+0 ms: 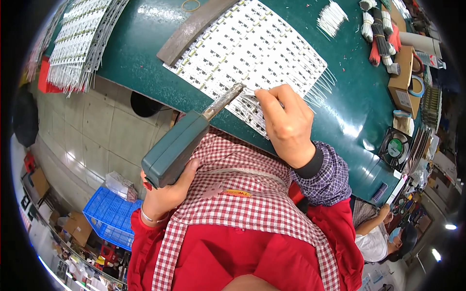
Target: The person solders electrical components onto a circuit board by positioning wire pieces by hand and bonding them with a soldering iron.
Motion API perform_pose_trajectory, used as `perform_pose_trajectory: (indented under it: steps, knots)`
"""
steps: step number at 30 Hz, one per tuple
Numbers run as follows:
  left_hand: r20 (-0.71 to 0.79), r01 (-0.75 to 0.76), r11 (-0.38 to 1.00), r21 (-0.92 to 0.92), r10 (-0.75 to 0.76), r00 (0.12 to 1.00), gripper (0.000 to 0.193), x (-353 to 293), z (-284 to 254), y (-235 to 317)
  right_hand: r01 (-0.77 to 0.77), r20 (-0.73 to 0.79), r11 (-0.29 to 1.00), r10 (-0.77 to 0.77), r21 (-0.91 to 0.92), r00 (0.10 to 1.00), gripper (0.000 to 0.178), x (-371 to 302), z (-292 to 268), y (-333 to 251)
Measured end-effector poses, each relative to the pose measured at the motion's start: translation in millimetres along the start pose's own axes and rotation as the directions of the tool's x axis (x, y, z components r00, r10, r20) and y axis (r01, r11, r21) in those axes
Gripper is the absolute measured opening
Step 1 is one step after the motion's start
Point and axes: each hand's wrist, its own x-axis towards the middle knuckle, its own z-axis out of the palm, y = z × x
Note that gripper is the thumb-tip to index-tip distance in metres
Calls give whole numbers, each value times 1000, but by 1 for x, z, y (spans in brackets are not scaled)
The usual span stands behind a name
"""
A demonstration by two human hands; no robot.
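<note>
My left hand is wrapped round the grip of a dark green soldering gun. The gun's metal barrel points up and to the right, its tip over the near edge of a white circuit board panel. Close beside that tip, my right hand pinches what looks like a thin white wire, partly hidden by the fingers. Rows of small dark and yellowish parts cover the panel, and thin white wires stick out past its right edge.
A dark bar lies along the panel's left side on the green table. Wired boards are stacked far left. Wire bundles, a cardboard box and a fan sit right. A blue crate stands below; another person sits lower right.
</note>
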Motion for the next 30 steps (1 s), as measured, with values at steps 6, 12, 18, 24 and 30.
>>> perform_pose_trajectory:
  steps: [6,12,18,24,30]
  knots:
    - [2,-193,974,119,194,981,15,4,3,-3,8,1,1000,-8,-2,1000,28,0,0,1]
    - [48,-221,962,159,216,975,16,5,-1,0,2,4,1000,-2,-4,1000,27,-1,0,2]
    - [54,-162,986,25,160,986,32,-9,-7,-8,4,-2,1000,-4,4,1000,27,-1,0,2]
    - [39,-118,992,42,117,992,17,-3,-5,4,0,5,1000,0,7,1000,26,-1,-1,1]
    - [80,-136,991,-14,137,987,27,-1,-7,1,-27,37,1000,26,7,999,27,-1,-5,0]
